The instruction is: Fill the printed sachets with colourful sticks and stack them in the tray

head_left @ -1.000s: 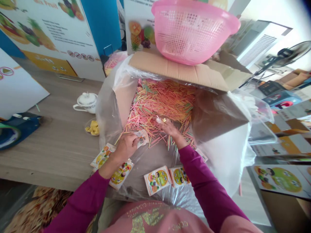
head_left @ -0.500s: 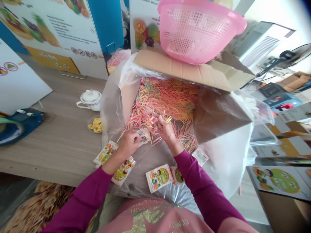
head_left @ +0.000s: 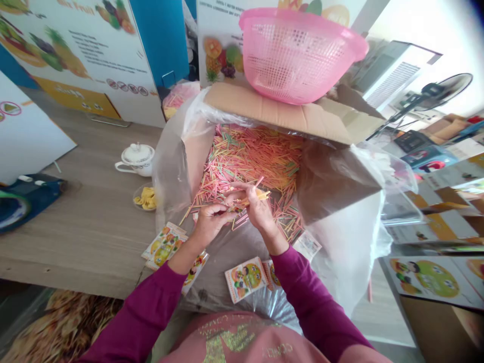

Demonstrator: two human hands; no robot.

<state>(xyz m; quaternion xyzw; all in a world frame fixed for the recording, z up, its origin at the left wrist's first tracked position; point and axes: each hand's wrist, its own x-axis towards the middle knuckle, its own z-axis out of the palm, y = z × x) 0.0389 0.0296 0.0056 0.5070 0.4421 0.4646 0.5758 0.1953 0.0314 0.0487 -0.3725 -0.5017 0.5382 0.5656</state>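
Observation:
A cardboard box [head_left: 264, 108] lined with clear plastic lies open in front of me, full of thin pink, orange, yellow and green sticks [head_left: 260, 156]. My right hand [head_left: 255, 206] is closed on a few of these sticks, held above the pile. My left hand [head_left: 212, 222] is pinched shut on a small printed packet, touching the right hand's fingers. Several printed packets [head_left: 245, 277] lie on the plastic sheet near my wrists, and others [head_left: 164, 247] sit by my left forearm.
A pink plastic basket [head_left: 298, 53] rests on the box's far flap. On the wooden table [head_left: 86, 217] to the left stand a white lidded cup [head_left: 136, 159], a small dish of yellow pieces [head_left: 145, 197] and fruit posters. A fan and boxes stand at the right.
My right hand lifted from the pile with a few sticks and moved toward the left hand. The left hand rose with its packet until the two hands met.

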